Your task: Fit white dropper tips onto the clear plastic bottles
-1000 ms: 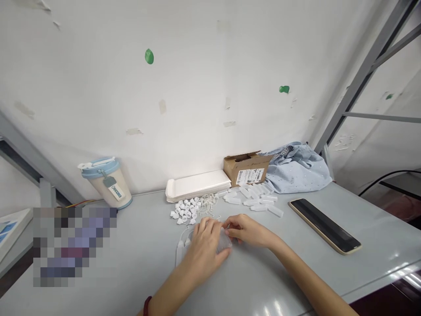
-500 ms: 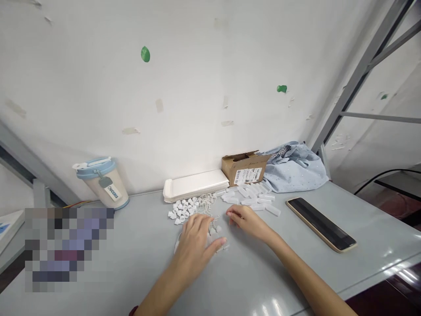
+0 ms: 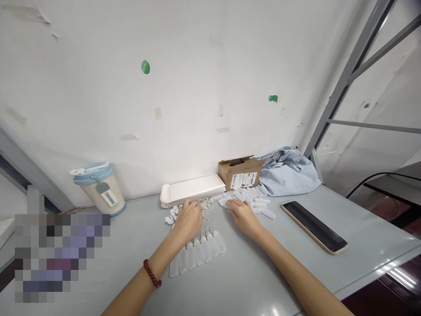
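My left hand (image 3: 189, 218) is curled down over the small white plastic caps (image 3: 171, 214) beside a bunch of white strings (image 3: 206, 206); its fingertips and whatever is in them are hidden. My right hand (image 3: 243, 216) has its fingers drawn together at the left side of a pile of translucent plastic tubes (image 3: 255, 194). One tube (image 3: 225, 201) lies at its fingertips. Nearer to me, several translucent tubes with string loops (image 3: 199, 252) lie side by side in a slanted row.
Behind the parts lie a stack of white cards or slim boxes (image 3: 194, 189) and an open cardboard box (image 3: 241, 173). Light blue cloth (image 3: 289, 173) is bunched at the back right. A phone (image 3: 314, 227) lies right, a lidded cup (image 3: 100, 188) stands left. A blurred patch covers the far left.
My left hand has moved up and left from the tube row to the caps, uncovering the row. My right hand has reached forward to the tube pile. The view has shifted slightly.
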### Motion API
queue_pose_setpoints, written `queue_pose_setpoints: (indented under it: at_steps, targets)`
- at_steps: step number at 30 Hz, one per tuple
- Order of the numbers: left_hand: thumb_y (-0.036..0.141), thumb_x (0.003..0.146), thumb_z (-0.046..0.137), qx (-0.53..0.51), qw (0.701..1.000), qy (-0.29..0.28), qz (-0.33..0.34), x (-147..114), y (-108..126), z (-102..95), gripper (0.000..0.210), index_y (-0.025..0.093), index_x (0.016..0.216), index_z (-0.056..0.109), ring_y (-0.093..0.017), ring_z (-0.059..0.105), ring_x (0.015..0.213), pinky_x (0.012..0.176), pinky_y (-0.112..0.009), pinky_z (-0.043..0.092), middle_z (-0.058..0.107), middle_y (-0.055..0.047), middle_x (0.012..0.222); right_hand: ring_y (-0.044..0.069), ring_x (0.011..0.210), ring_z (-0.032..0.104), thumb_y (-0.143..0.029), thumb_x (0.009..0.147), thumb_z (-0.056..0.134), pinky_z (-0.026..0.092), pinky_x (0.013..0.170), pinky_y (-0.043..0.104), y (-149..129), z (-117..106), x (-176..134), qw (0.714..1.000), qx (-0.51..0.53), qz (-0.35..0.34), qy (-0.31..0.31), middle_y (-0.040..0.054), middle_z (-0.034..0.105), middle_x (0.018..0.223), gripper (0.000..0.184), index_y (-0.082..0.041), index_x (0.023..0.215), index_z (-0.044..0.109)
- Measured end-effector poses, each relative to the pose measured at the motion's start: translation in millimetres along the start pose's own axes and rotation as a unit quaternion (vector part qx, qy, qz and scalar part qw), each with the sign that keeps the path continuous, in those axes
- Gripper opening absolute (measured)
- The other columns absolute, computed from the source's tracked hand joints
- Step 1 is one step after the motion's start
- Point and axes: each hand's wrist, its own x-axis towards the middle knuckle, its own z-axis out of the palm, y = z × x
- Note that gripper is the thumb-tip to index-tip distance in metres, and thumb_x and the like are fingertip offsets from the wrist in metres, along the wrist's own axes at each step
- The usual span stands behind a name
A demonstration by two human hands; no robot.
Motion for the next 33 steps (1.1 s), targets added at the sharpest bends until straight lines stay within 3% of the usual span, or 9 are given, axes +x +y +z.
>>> queue_pose_setpoints:
  at_steps: [7,14,19,22,25,27,33]
  targets:
    - [0.015,0.081,0.042,-0.029,0.999,0.006,-0.016,5,-4,3.5,0.025,0.017,0.088,0.066,-0.028,0.051,0.101,0.081,-0.041,0.041,0.066,-0.010,0.099,0.025,0.099,0.057,-0.005,0.081,0.049,0.037,0.084,0.039,-4,1,-1,1.000,-0.001,-0.002,-0.006,0.0111,0.065,0.105,0.031,-0.019,0.106,0.059]
    - [0.018,0.079,0.042,-0.125,0.990,0.046,-0.052,3,-12,-8.9,0.030,0.018,0.095,0.067,-0.025,0.053,0.106,0.089,-0.039,0.041,0.068,-0.006,0.105,0.026,0.100,0.057,-0.008,0.082,0.049,0.038,0.085,0.040,-8,-2,-5,0.998,0.061,-0.002,0.015,0.0112,0.065,0.106,0.027,-0.019,0.105,0.059]
    - [0.026,0.077,0.046,-0.207,0.971,0.071,-0.098,4,-16,-22.1,0.030,0.020,0.094,0.070,-0.024,0.058,0.101,0.082,-0.035,0.046,0.070,-0.005,0.104,0.025,0.098,0.059,-0.015,0.082,0.051,0.041,0.085,0.039,-12,-3,-7,0.992,0.123,-0.005,0.032,0.0102,0.065,0.104,0.023,-0.019,0.102,0.061]
    - [0.033,0.077,0.050,-0.258,0.954,0.083,-0.129,2,-16,-28.4,0.030,0.019,0.094,0.070,-0.022,0.063,0.086,0.073,-0.031,0.049,0.071,-0.005,0.100,0.024,0.096,0.059,-0.017,0.082,0.051,0.043,0.084,0.039,-13,-4,-7,0.987,0.157,-0.001,0.042,0.0096,0.066,0.101,0.023,-0.019,0.102,0.062]
    - [0.041,0.079,0.050,-0.301,0.938,0.077,-0.153,-7,-11,-32.7,0.036,0.017,0.098,0.069,-0.019,0.063,0.065,0.057,-0.028,0.048,0.072,-0.005,0.086,0.024,0.094,0.059,-0.021,0.082,0.051,0.045,0.083,0.037,-16,-5,-8,0.979,0.196,0.012,0.048,0.0096,0.066,0.101,0.023,-0.019,0.102,0.063]
    - [0.044,0.080,0.050,-0.322,0.932,0.068,-0.153,-18,-6,-33.7,0.037,0.018,0.098,0.069,-0.017,0.061,0.060,0.053,-0.026,0.047,0.072,-0.004,0.082,0.023,0.093,0.060,-0.024,0.083,0.052,0.046,0.081,0.036,-20,-7,-10,0.973,0.226,0.021,0.045,0.0095,0.066,0.101,0.023,-0.017,0.102,0.063]
    - [0.043,0.079,0.055,-0.382,0.909,0.060,-0.154,-53,5,-27.2,0.028,0.021,0.086,0.071,-0.021,0.062,0.080,0.072,-0.029,0.048,0.071,-0.003,0.088,0.020,0.087,0.061,-0.029,0.081,0.056,0.047,0.078,0.031,-44,-18,-19,0.943,0.334,0.012,-0.011,0.0058,0.068,0.097,0.021,-0.018,0.096,0.065]
